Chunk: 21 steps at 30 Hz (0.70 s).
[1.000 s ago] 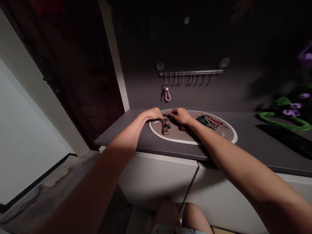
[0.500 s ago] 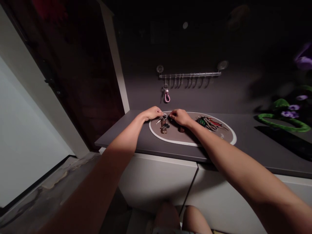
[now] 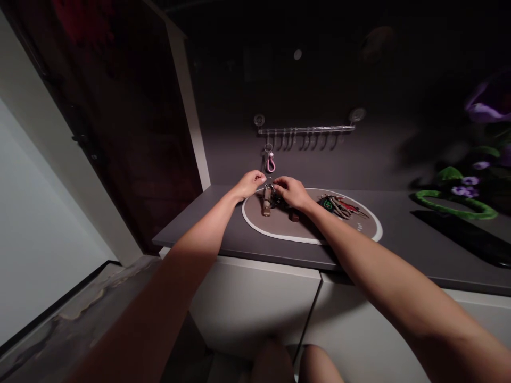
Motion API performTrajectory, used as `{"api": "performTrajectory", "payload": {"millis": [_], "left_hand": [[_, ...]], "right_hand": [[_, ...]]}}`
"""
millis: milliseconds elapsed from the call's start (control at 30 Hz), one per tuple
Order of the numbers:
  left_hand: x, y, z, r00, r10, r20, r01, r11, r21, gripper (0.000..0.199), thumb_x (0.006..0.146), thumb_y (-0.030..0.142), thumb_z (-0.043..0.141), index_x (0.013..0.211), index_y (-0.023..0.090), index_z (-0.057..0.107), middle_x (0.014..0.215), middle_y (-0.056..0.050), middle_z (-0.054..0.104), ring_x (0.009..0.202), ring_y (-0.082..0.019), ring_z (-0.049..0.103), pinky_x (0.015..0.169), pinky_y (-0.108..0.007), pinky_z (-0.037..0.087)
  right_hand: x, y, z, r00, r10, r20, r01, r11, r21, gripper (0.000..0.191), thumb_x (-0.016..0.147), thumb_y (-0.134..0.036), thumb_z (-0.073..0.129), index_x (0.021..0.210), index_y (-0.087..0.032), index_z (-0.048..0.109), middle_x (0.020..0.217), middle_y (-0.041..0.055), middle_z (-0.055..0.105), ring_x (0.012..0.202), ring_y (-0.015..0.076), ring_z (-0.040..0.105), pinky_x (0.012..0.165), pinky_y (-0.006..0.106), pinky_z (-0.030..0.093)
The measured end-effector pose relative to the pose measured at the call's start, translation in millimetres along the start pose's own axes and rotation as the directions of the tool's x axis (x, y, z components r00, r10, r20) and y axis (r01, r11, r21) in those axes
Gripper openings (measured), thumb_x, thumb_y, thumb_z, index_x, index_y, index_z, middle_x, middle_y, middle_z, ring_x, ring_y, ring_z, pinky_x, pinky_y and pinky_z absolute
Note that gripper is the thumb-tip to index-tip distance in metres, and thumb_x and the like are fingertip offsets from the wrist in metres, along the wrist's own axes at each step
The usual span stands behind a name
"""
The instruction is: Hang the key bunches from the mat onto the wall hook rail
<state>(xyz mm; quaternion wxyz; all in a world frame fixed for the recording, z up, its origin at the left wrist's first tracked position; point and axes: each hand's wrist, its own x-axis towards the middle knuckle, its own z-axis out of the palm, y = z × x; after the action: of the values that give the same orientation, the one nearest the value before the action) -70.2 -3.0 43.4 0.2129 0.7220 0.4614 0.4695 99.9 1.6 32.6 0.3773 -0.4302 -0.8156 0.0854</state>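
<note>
My left hand [image 3: 250, 184] pinches the left side of a thin metal key ring [image 3: 270, 179] above the back of an oval brown mat [image 3: 287, 229] with a white rim. My right hand [image 3: 293, 192] is closed at the ring's right side, its fingertips against the ring or the keys on it. From the ring a brown strap-like fob [image 3: 267, 203] hangs down, with dark keys beside it, partly hidden. Below my right palm a small dark red-brown piece [image 3: 295, 217] lies on the mat. Right of that hand rests a bundle of braided cords [image 3: 341, 206] with a black-and-green round tag [image 3: 327, 204].
A clear rail [image 3: 307, 130] with several hooks is fixed to the dark wall; a pink loop keychain [image 3: 271, 163] hangs at its left end. On the counter [image 3: 187, 213] at right are a green ring-shaped item [image 3: 455, 210], purple flowers [image 3: 465, 189] and a long black object [image 3: 459, 234].
The ring has risen slightly between my hands, and the fob and keys hang closer together beneath it. My right fingers have shifted nearer the ring. The view has tilted a little.
</note>
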Motion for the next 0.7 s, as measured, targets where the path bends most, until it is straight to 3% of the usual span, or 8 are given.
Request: {"api": "performTrajectory", "payload": {"millis": [300, 700], "left_hand": [[4.1, -2.0, 4.1, 0.992, 0.096, -0.079, -0.102, 0.992, -0.075, 0.011, 0.079, 0.022, 0.048, 0.08, 0.012, 0.051, 0.074, 0.001, 0.052, 0.069, -0.009, 0.045, 0.069, -0.021, 0.036], [1.6, 8.3, 9.9, 0.988, 0.079, -0.136, -0.102, 0.979, -0.176, 0.012, 0.079, 0.024, 0.048, 0.081, 0.012, 0.052, 0.077, -0.001, 0.055, 0.073, -0.01, 0.048, 0.075, -0.023, 0.038]], "right_hand": [[0.9, -5.5, -1.5, 0.992, -0.038, -0.122, 0.065, 0.972, 0.228, 0.025, 0.079, -0.028, 0.051, 0.098, -0.016, 0.062, 0.099, 0.0067, 0.064, 0.09, 0.015, 0.057, 0.084, 0.029, 0.041], [9.3, -2.0, 1.6, 0.984, 0.034, -0.175, 0.065, 0.844, 0.532, 0.029, 0.07, -0.04, 0.057, 0.081, -0.014, 0.061, 0.08, 0.0034, 0.063, 0.073, 0.0125, 0.055, 0.071, 0.025, 0.042]]}}
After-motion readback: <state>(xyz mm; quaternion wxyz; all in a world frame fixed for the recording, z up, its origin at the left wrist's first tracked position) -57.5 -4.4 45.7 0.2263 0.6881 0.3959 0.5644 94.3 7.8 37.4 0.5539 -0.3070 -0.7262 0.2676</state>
